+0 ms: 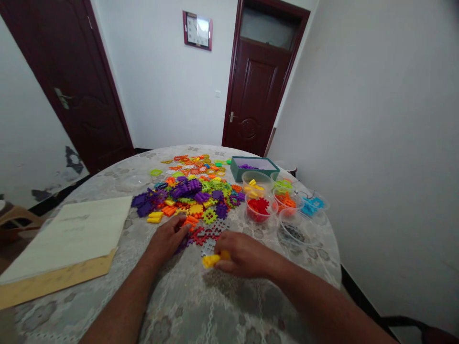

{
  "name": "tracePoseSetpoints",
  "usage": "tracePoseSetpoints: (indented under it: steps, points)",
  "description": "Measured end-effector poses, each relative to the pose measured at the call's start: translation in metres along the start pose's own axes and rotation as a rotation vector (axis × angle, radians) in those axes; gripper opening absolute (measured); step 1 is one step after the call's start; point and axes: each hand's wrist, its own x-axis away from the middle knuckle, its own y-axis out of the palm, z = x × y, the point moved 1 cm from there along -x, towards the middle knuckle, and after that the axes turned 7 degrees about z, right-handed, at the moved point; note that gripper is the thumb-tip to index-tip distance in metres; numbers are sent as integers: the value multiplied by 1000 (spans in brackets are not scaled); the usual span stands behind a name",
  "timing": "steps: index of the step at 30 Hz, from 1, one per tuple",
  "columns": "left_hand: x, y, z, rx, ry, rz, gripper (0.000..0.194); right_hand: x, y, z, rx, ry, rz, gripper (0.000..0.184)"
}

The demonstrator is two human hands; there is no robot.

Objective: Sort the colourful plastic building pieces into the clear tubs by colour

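My right hand (238, 253) is closed on yellow plastic building pieces (211, 260), which stick out to its left just above the table's near side. Its fingertips are partly hidden behind the yellow. At the near edge of the pile, my left hand (168, 239) has its thumb and fingers around orange building pieces (191, 221). Between the hands lie red building pieces (198, 236) and grey building pieces (211, 229). Purple building pieces (186, 188) and lime green square pieces (210, 216) are heaped just beyond.
Clear tubs hold red pieces (257, 210), orange pieces (286, 200), blue pieces (312, 206), yellow pieces (254, 186) and dark grey pieces (294, 233). Behind them stands a green box (236, 171) with purple pieces inside. Paper sheets (79, 229) lie at the left, near a clear lid (136, 180).
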Motion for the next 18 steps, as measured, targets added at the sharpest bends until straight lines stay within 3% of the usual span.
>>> tracePoseSetpoints:
  steps: [5, 8, 13, 18]
  points:
    - [1, 2, -2, 9, -2, 1, 42, -27, -85, 57, 237, 206, 230, 17]
    - [2, 2, -1, 22, -1, -1, 43, -51, -118, 105, 394, 430, 285, 18]
    - [3, 0, 3, 4, -17, 23, 43, -74, -133, 162, 464, 643, 372, 20]
    - [6, 0, 6, -8, 8, 1, 37, -68, -130, 170, 422, 643, 462, 35]
